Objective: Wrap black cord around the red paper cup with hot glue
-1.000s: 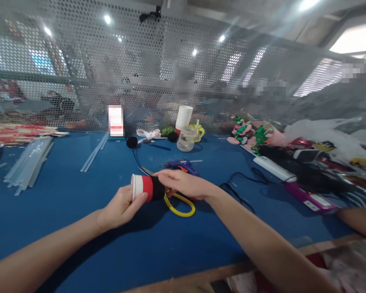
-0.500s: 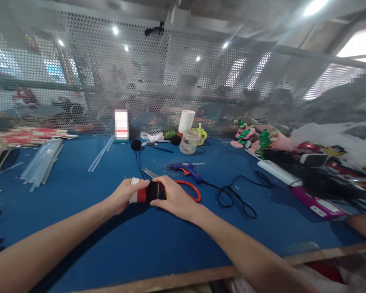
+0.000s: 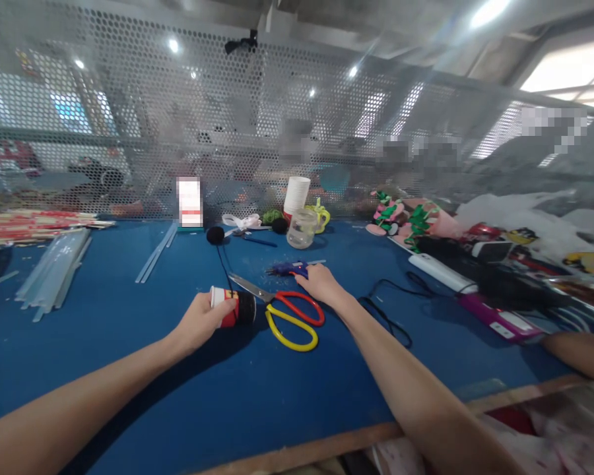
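Observation:
My left hand [image 3: 200, 320] is closed round a paper cup [image 3: 219, 300] lying on its side, white at one end and red in the middle. Black yarn [image 3: 246, 307] is wound about its other end, and a strand runs up to a black yarn ball [image 3: 215, 235]. My right hand [image 3: 321, 285] has its fingers closed round the handle of a blue glue gun [image 3: 288, 268], which rests on the table with its nozzle pointing left. Between the hands lie scissors [image 3: 292, 328] with one red and one yellow handle, their blades pointing up and left.
Translucent glue sticks [image 3: 54, 274] lie at the left of the blue table [image 3: 188, 402]. At the back stand a clear jar [image 3: 301, 229] and stacked paper cups [image 3: 297, 192]. A purple and white power strip [image 3: 497, 320] is at the right, near another person's arm [image 3: 577, 353].
My right hand has left the yarn-wrapped cup and moved right to the glue gun, uncovering the scissors. The cup stays in my left hand. The view has shifted slightly.

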Tool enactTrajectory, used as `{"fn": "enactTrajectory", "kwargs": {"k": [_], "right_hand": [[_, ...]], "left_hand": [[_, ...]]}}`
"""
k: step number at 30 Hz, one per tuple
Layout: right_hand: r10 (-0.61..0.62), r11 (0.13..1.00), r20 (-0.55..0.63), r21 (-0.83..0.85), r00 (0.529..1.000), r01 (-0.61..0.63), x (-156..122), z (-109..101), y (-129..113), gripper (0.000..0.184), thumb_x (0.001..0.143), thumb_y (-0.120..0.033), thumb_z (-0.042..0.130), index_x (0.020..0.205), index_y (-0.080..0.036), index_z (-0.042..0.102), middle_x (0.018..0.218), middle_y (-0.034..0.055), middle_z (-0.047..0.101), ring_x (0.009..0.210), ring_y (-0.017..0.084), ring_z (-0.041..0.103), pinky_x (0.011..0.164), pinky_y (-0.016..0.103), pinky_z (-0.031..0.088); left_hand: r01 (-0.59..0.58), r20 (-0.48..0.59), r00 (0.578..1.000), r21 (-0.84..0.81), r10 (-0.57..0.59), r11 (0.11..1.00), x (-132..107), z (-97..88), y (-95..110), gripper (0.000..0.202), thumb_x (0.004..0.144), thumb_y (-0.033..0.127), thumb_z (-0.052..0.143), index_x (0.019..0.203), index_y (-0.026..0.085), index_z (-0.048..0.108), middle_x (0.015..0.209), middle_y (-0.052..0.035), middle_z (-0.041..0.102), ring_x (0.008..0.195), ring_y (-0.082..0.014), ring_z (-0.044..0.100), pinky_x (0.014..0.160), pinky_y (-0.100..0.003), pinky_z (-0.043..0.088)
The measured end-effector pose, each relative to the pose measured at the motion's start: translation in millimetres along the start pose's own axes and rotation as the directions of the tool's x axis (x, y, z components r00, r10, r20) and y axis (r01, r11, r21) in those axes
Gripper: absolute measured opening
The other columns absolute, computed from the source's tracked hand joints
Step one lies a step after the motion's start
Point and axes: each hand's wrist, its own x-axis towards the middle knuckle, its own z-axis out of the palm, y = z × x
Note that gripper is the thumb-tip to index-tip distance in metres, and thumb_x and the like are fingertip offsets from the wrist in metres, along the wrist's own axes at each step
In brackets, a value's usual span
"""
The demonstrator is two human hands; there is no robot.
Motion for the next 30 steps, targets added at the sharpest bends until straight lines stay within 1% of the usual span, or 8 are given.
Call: {"fn": "enactTrajectory", "kwargs": {"k": [3, 9, 15, 18, 21, 24, 26, 30], "right_hand": [[0.027, 0.999, 0.047, -0.048, 0.999, -0.025, 3, 8, 1, 0.028, 0.08, -0.027, 0.043, 0.105, -0.015, 0.046, 0.105, 0.0069, 0.049, 0.087, 0.016, 0.051, 0.072, 0.036, 0.043], [0.054, 0.998, 0.08, -0.038, 0.995, -0.051, -1, 3, 3, 0.027, 0.08, -0.027, 0.043, 0.104, -0.015, 0.046, 0.105, 0.0065, 0.049, 0.087, 0.016, 0.051, 0.072, 0.036, 0.043], [0.084, 0.989, -0.02, 0.126, 0.996, -0.08, -8, -6, 1, 0.027, 0.076, -0.025, 0.046, 0.096, -0.008, 0.052, 0.093, 0.0149, 0.057, 0.089, 0.023, 0.053, 0.074, 0.033, 0.039], [0.03, 0.966, -0.058, 0.258, 0.998, -0.014, -18, -17, -2, 0.033, 0.071, -0.032, 0.048, 0.096, -0.009, 0.051, 0.085, 0.0116, 0.06, 0.08, 0.021, 0.056, 0.066, 0.029, 0.042], [-0.064, 0.921, -0.04, 0.383, 0.997, 0.074, -35, -30, -12, 0.033, 0.072, -0.039, 0.043, 0.085, -0.012, 0.055, 0.062, 0.0036, 0.059, 0.056, 0.015, 0.056, 0.054, 0.025, 0.043], [-0.206, 0.787, 0.035, 0.6, 0.978, 0.145, -53, -37, -26, 0.029, 0.071, -0.04, 0.046, 0.078, -0.013, 0.055, 0.057, 0.0014, 0.056, 0.045, 0.011, 0.052, 0.049, 0.023, 0.043], [-0.262, 0.722, 0.111, 0.682, 0.959, 0.119, -63, -38, -35, 0.028, 0.07, -0.039, 0.048, 0.08, -0.013, 0.054, 0.056, 0.0003, 0.054, 0.043, 0.009, 0.05, 0.045, 0.022, 0.042], [-0.279, 0.728, 0.213, 0.683, 0.937, 0.062, -75, -38, -45, 0.026, 0.071, -0.039, 0.047, 0.076, -0.014, 0.053, 0.048, -0.0029, 0.049, 0.035, 0.007, 0.044, 0.038, 0.019, 0.039]], "left_hand": [[-0.037, 0.02, 0.999, 0.073, 0.036, 0.997, 0, -0.7, -2, 0.025, 0.064, 0.035, 0.047, 0.052, 0.014, 0.041, 0.045, 0.0066, 0.033, 0.043, -0.005, 0.027, 0.041, -0.019, 0.02], [-0.051, 0.047, 0.998, 0.146, 0.044, 0.988, 1, -1.1, -6, 0.025, 0.067, 0.035, 0.041, 0.054, 0.014, 0.041, 0.047, 0.006, 0.029, 0.045, -0.0063, 0.026, 0.043, -0.02, 0.02], [-0.099, 0.034, 0.995, 0.236, 0.093, 0.967, 0, -2.3, -8, 0.024, 0.07, 0.033, 0.038, 0.054, 0.015, 0.038, 0.048, 0.0056, 0.028, 0.046, -0.0068, 0.025, 0.043, -0.02, 0.02], [-0.111, 0.007, 0.993, 0.3, 0.114, 0.947, 1, -2.5, -7, 0.024, 0.07, 0.033, 0.038, 0.053, 0.016, 0.036, 0.047, 0.0056, 0.028, 0.045, -0.0069, 0.025, 0.042, -0.021, 0.019], [-0.113, -0.011, 0.992, 0.339, 0.124, 0.934, 2, -2.9, -8, 0.025, 0.07, 0.033, 0.038, 0.051, 0.016, 0.035, 0.046, 0.0057, 0.028, 0.044, -0.0068, 0.026, 0.042, -0.021, 0.019], [-0.102, -0.024, 0.993, 0.333, 0.117, 0.937, 4, -4.1, -8, 0.024, 0.069, 0.032, 0.039, 0.052, 0.016, 0.038, 0.046, 0.0058, 0.029, 0.044, -0.0068, 0.027, 0.041, -0.02, 0.02], [-0.104, -0.032, 0.992, 0.319, 0.12, 0.942, 6, -5.0, -8, 0.023, 0.069, 0.032, 0.039, 0.053, 0.015, 0.04, 0.046, 0.0056, 0.03, 0.044, -0.0068, 0.027, 0.041, -0.02, 0.021], [-0.115, -0.03, 0.991, 0.316, 0.131, 0.942, 8, -5.9, -8, 0.025, 0.069, 0.032, 0.04, 0.05, 0.016, 0.037, 0.045, 0.0059, 0.029, 0.043, -0.0064, 0.026, 0.04, -0.02, 0.02]]}}
